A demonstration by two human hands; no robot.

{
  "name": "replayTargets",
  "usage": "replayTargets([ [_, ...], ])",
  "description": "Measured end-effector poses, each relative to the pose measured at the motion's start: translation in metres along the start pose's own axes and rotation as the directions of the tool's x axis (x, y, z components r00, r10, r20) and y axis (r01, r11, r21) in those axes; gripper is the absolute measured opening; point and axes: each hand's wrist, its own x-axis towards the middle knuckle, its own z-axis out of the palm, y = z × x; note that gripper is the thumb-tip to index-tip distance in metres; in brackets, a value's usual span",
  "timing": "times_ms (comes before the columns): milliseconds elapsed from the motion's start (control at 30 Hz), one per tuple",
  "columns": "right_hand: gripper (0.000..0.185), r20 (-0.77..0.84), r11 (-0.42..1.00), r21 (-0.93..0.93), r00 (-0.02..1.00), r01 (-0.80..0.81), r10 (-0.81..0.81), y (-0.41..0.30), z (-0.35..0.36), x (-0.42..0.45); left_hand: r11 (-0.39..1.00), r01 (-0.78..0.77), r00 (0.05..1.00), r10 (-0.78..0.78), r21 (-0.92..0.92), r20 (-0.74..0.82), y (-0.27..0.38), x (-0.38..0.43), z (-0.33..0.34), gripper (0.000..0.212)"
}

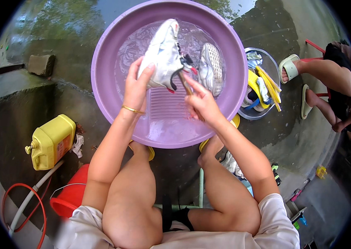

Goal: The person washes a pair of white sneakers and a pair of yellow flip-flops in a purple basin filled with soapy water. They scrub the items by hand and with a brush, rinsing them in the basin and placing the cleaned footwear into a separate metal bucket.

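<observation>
My left hand (138, 84) grips a white sneaker (162, 53) by its side, holding it above a large purple plastic washtub (108, 119). In my right hand (203, 102) is a slim brown handle (185, 83), likely of a brush; its far end is hidden at the shoe's opening. A second white sneaker (211, 70) lies on its side in the shallow water at the tub's right, its patterned sole showing. Below the held shoe, a ribbed washboard surface (167, 104) is moulded into the tub.
Right of the tub, a clear basin (246, 116) holds shoes and yellow items. A seated person's sandalled foot (290, 70) is beyond it. A yellow jerrycan (52, 141), a red bucket (72, 190) and a red hose (43, 211) lie at left. A stone block (41, 64) sits farther back.
</observation>
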Motion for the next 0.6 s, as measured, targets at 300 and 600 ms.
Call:
replayTargets([
  [300,0.057,0.003,0.956,0.291,0.999,-0.038,0.039,-0.003,-0.001,0.014,0.978,0.206,0.978,-0.206,0.021,-0.016,-0.007,-0.031,0.011,0.037],
  [600,0.064,0.006,0.99,0.075,0.993,0.118,-0.119,-0.011,-0.002,-0.008,0.983,0.088,0.995,-0.095,0.16,0.037,-0.019,-0.027,-0.003,0.048],
])
